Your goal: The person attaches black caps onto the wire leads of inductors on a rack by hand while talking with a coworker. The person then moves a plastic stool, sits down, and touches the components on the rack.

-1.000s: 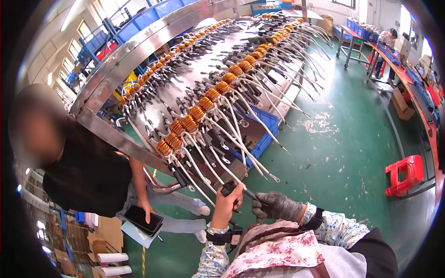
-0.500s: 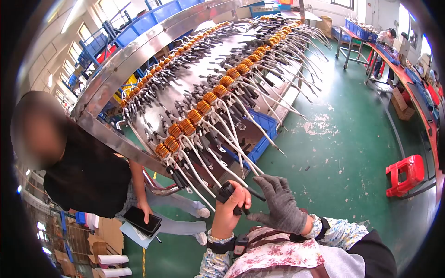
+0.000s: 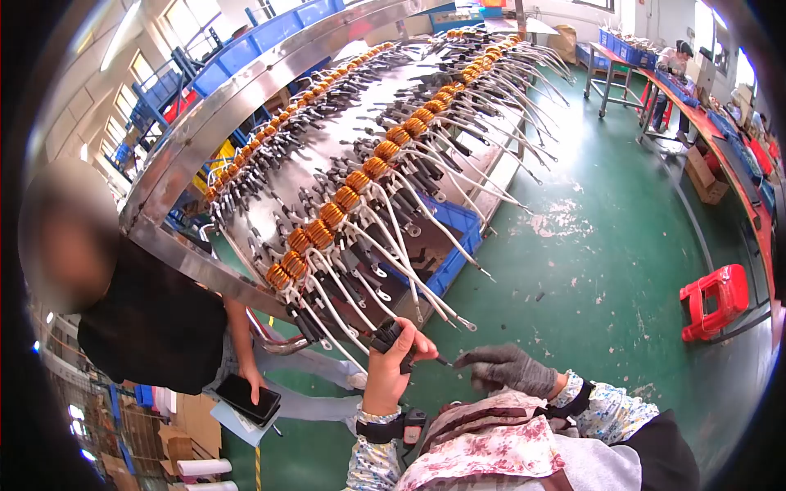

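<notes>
Left hand (image 3: 393, 370) curled round black tube-like pieces (image 3: 386, 334), 6 o'clock in view. Gloved right hand (image 3: 512, 370) at left's 3 o'clock, fingers bent, can't tell if gripping anything tbh. Copper-wound toroids (image 3: 346, 198) with white leads (image 3: 446, 305) line metal rack (image 3: 196, 266), left hand's 10 to 1 o'clock.

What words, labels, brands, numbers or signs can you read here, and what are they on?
No text is readable anywhere.
Black object in the bare left hand: no legible marking.
Black square-faced wrist device: too small to read.
Blue plastic bins, far right: any labels are too small and blurred.
Black rectangular smartphone: no readable text on its dark screen.
</notes>
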`<state>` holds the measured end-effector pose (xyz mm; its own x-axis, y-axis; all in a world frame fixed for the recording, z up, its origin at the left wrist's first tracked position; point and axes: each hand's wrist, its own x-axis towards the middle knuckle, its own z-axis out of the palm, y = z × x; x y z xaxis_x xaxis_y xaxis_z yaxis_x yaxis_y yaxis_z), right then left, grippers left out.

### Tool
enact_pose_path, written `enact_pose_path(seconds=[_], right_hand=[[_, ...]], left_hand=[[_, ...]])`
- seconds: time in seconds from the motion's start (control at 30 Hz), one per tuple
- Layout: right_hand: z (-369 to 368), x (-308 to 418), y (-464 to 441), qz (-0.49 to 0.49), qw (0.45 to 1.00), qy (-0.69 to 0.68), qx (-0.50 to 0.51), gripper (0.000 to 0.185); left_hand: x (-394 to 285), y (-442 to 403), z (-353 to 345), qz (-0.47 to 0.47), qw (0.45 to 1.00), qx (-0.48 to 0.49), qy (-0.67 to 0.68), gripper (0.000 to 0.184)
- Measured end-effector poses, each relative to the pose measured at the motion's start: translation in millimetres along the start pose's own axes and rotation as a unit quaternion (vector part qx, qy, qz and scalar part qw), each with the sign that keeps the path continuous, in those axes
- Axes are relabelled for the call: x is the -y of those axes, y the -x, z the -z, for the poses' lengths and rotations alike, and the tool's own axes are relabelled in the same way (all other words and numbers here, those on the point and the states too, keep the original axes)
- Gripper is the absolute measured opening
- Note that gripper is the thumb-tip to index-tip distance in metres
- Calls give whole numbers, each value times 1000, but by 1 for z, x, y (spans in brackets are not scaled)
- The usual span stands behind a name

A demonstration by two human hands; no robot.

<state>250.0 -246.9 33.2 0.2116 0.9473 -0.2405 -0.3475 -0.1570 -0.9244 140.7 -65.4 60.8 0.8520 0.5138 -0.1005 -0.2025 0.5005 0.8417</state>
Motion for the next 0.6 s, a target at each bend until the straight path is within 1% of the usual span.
enact_pose_path(seconds=[0.03,0.1,0.13,0.17,0.23,0.27,0.33,0.37,0.43,0.47,0.53,0.6], right_hand=[[6,-2,0,1,1000,0,0,38],[14,-5,-1,17,993,-80,-88,44],[16,-9,-6,19,991,-82,-102,48],[20,-17,-10,21,991,-82,-104,48],[25,-27,-16,-8,981,-163,-102,40],[25,-26,-17,-5,981,-164,-104,40],[23,-19,-21,-51,980,-132,-141,39],[24,-18,-24,-50,980,-133,-141,39],[25,-17,-32,-63,965,-241,-86,37],[25,-17,-32,-62,965,-241,-84,37],[26,-16,-29,-46,937,-347,16,35],[18,-6,-26,-62,939,-336,36,35]], left_hand=[[1,-2,4,16,1000,8,-10,16],[9,-8,10,32,999,16,-20,16],[16,-12,12,47,998,27,-18,17],[23,-17,13,62,997,38,-16,17],[30,-23,12,67,997,41,-13,18],[30,-25,11,71,996,41,-24,19],[34,-30,12,71,996,38,-39,24],[35,-33,14,71,996,39,-40,24],[34,-36,16,64,997,14,-51,29],[31,-37,14,63,997,14,-52,29],[27,-40,9,48,997,-11,-62,31],[22,-44,7,45,998,-3,-45,34]])
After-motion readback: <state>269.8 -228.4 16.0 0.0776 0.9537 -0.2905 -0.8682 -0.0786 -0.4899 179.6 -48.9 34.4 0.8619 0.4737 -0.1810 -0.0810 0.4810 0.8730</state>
